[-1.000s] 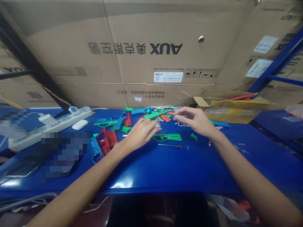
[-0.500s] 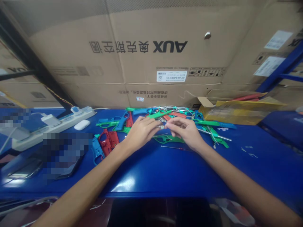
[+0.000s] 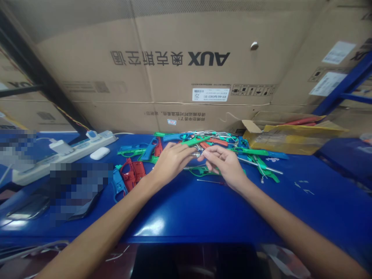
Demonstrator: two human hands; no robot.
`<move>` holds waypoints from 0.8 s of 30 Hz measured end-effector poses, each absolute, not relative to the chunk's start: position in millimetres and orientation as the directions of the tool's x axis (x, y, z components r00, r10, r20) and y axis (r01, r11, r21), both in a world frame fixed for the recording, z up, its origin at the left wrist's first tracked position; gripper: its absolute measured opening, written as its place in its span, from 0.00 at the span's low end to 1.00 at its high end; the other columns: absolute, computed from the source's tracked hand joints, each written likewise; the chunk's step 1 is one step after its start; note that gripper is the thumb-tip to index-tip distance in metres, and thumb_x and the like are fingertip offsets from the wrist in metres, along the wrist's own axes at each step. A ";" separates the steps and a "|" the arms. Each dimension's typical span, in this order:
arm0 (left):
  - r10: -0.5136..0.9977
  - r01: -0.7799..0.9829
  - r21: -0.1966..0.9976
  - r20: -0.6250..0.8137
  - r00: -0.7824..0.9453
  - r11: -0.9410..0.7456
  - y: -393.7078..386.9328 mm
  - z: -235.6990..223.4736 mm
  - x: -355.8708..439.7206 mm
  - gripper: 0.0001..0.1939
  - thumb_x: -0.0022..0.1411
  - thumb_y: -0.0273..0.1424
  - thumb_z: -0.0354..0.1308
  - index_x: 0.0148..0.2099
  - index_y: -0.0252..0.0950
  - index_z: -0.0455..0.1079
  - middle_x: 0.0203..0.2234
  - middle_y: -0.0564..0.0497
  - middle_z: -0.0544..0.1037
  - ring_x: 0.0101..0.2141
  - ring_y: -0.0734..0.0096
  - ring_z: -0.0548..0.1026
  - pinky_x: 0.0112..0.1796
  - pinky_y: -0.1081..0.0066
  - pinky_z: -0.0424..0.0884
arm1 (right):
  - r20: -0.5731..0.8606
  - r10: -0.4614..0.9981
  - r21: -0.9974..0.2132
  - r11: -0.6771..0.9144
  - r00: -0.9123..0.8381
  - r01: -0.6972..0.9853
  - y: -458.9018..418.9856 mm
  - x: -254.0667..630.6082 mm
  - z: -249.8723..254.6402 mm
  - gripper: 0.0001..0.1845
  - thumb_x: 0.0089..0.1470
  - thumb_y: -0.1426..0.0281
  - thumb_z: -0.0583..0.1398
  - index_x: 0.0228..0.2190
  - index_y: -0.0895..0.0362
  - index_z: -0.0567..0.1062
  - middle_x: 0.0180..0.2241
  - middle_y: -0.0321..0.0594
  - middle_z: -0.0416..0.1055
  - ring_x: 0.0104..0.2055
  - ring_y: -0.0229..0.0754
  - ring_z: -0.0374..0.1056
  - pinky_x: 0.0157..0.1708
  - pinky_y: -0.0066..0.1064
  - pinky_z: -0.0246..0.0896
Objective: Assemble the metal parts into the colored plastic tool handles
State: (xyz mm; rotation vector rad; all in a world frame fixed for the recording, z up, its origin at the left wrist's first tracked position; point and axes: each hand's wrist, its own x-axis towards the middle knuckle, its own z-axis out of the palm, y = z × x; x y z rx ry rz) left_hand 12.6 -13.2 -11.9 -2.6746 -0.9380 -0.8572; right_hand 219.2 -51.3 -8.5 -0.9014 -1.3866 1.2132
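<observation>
My left hand (image 3: 171, 161) is closed, its fingertips around a small shiny metal tube (image 3: 195, 154) whose end pokes out toward the right. Against that end, my right hand (image 3: 226, 166) pinches with thumb and forefinger; whatever sits between them is too small to make out. Behind both hands lies a heap of plastic casings shaped like lighter guns, among them a green one (image 3: 200, 140) and a blue one (image 3: 150, 149). A thin metal shaft (image 3: 207, 181) rests on the table just below my right hand.
Red casings (image 3: 133, 174) and a blue casing (image 3: 118, 183) lie left of my left forearm. Farther left are a power strip (image 3: 78, 150), a white case (image 3: 100, 153) and dark phone-like devices (image 3: 29, 207). An open cardboard box (image 3: 290, 139) stands back right. Large cartons (image 3: 174, 31) wall the back.
The fingers of my right hand have curled in more, and the hand has shifted slightly left toward the tube. My left hand stays nearly in place, still holding the tube.
</observation>
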 end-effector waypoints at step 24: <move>0.521 0.614 0.038 0.570 0.635 -0.789 -14.4 -16.3 16.4 0.15 0.77 0.35 0.45 0.54 0.39 0.72 0.42 0.48 0.82 0.39 0.66 0.77 0.41 0.64 0.63 | 0.200 0.952 -0.978 0.181 -0.231 -0.099 -51.5 217.8 -10.0 0.14 0.55 0.57 0.65 0.31 0.55 0.75 0.32 0.40 0.80 0.21 0.32 0.66 0.17 0.25 0.58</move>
